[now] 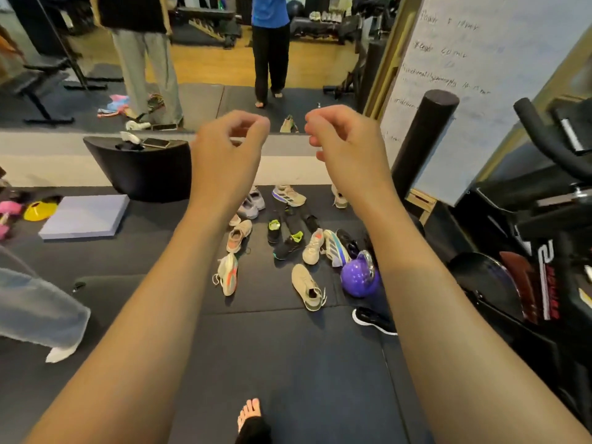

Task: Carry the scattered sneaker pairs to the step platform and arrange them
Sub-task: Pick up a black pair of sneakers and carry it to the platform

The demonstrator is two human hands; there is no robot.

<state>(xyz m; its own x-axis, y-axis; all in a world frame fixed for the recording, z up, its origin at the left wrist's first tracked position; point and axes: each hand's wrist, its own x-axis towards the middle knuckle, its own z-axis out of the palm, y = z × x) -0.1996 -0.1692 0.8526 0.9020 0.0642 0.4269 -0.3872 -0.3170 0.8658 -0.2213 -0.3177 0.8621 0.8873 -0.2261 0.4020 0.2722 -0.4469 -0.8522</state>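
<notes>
Sneakers (282, 241) scattered loose on dark mat, left of and beyond purple kettlebell (358, 277): beige, grey, black-lime, white-orange, mixed headings, pairs split. Left hand (227, 145) and right hand (346, 142) raised above pile, fingers loosely curled, holding nothing.

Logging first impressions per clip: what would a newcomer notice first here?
Two bare forearms fill the middle, left hand and right hand raised, loosely curled and empty. Beyond them, sneakers lie scattered on the dark mat, with a purple kettlebell at their right edge.
</notes>
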